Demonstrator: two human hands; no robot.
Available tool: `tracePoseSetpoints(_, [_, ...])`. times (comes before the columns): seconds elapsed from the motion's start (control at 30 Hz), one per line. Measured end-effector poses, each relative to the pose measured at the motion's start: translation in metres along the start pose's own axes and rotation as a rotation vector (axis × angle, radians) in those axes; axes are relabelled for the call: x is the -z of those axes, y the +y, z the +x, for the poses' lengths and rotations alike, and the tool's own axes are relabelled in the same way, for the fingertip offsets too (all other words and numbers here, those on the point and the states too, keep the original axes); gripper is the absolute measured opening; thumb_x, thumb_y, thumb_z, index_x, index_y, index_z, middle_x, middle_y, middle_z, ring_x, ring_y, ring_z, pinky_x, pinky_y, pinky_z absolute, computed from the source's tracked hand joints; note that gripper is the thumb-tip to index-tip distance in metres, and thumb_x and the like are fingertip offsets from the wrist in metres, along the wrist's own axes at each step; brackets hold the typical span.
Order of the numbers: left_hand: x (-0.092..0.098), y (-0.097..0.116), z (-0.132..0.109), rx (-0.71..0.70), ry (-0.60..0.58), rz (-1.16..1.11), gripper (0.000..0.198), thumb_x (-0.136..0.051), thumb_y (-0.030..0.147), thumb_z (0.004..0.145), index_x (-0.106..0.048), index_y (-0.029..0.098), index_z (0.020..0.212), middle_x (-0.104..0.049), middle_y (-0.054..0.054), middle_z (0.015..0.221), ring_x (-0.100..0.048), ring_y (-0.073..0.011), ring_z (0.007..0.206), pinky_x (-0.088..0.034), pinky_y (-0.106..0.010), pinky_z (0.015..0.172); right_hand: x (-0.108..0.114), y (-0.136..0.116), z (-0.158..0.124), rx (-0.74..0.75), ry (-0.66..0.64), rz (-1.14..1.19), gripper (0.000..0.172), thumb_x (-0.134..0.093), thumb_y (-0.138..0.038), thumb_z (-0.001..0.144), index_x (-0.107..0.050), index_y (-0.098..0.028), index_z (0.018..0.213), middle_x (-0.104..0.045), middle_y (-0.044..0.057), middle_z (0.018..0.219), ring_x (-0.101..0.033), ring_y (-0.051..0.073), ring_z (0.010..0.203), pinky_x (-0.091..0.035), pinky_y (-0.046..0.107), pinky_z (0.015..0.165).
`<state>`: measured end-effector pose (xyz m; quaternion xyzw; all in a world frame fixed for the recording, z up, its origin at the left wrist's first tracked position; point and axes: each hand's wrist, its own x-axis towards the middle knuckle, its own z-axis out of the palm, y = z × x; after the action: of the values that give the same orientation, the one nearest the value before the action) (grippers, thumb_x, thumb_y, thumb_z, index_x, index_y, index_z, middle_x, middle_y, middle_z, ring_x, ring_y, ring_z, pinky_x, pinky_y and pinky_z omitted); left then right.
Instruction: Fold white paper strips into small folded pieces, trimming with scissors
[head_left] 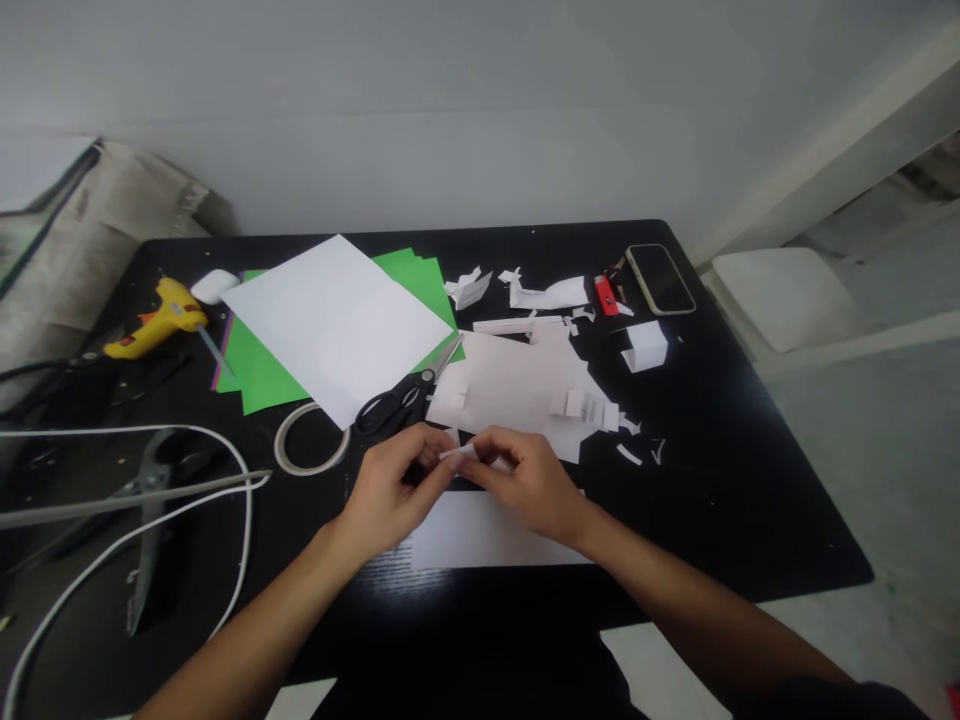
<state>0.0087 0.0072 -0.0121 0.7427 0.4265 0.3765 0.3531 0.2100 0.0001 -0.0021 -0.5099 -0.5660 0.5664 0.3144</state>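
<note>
A small folded piece of white paper [459, 453] is pinched between both hands over the front middle of the table. My left hand [401, 478] grips its left side with thumb and fingers. From the right, my right hand [529, 480] holds the other end, its fingers curled and partly hiding the piece. Beneath the hands lies a white paper strip [495, 540]. Just beyond them rests a larger cut white sheet [510, 375] with small paper tabs on it. Black-handled scissors [401, 400] lie to the left, their blades touching that sheet's edge.
White paper [337, 330] tops green sheets [262, 370] at the back left. Nearby are a yellow glue gun [161, 318], a tape roll [281, 445], pliers [150, 500] and a white cable [244, 540]. A phone [660, 278], red lighter [605, 295] and paper scraps [551, 293] lie back right.
</note>
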Motion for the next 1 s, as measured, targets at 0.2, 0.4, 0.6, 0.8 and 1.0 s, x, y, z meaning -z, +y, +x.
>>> tracePoseSetpoints(0.2, [-0.0011, 0.0006, -0.0016, -0.038, 0.001, 0.020, 0.005, -0.064, 0.016, 0.098, -0.068, 0.018, 0.095, -0.068, -0.001, 0.081, -0.061, -0.0112, 0.068, -0.049, -0.022, 0.063, -0.0026, 0.0022, 0.0006, 0.002, 0.026, 0.034, 0.022, -0.080, -0.041, 0.087, -0.077, -0.020, 0.089, -0.073, 0.001, 0.081, -0.057, 0.014, 0.068, -0.044, 0.028, 0.065])
tracePoseSetpoints(0.4, [-0.0064, 0.0022, -0.0051, 0.130, 0.071, -0.076, 0.010, -0.062, 0.022, 0.100, -0.067, 0.017, 0.092, -0.066, -0.001, 0.075, -0.059, -0.0120, 0.063, -0.048, -0.023, 0.059, -0.0020, 0.0020, 0.0041, -0.004, 0.081, 0.174, 0.020, -0.085, -0.035, 0.079, -0.075, -0.020, 0.086, -0.074, 0.001, 0.082, -0.065, 0.017, 0.077, -0.051, 0.031, 0.074])
tracePoseSetpoints(0.6, [-0.0048, 0.0004, -0.0051, 0.249, 0.026, -0.178, 0.017, -0.061, 0.031, 0.101, -0.064, 0.017, 0.092, -0.065, 0.000, 0.068, -0.060, -0.0125, 0.057, -0.048, -0.023, 0.053, -0.0007, 0.0053, 0.0049, 0.001, 0.197, 0.206, 0.022, -0.085, -0.030, 0.078, -0.077, -0.021, 0.097, -0.075, 0.003, 0.088, -0.066, 0.018, 0.080, -0.052, 0.033, 0.077])
tracePoseSetpoints(0.8, [-0.0022, 0.0001, -0.0027, 0.277, -0.015, -0.227, 0.016, -0.061, 0.032, 0.101, -0.063, 0.018, 0.093, -0.068, 0.001, 0.066, -0.064, -0.0129, 0.057, -0.051, -0.022, 0.056, 0.0008, 0.0050, 0.0061, -0.010, 0.138, 0.231, 0.026, -0.082, -0.031, 0.080, -0.077, -0.021, 0.104, -0.071, 0.002, 0.084, -0.065, 0.016, 0.077, -0.052, 0.030, 0.070])
tracePoseSetpoints(1.0, [-0.0038, 0.0036, -0.0028, 0.232, 0.014, -0.221, 0.013, -0.061, 0.028, 0.101, -0.065, 0.018, 0.094, -0.069, 0.001, 0.065, -0.064, -0.0114, 0.056, -0.051, -0.020, 0.055, 0.0024, -0.0034, 0.0065, -0.067, 0.015, 0.269, 0.026, -0.084, -0.043, 0.081, -0.072, -0.019, 0.081, -0.062, -0.003, 0.069, -0.050, 0.009, 0.052, -0.041, 0.025, 0.050])
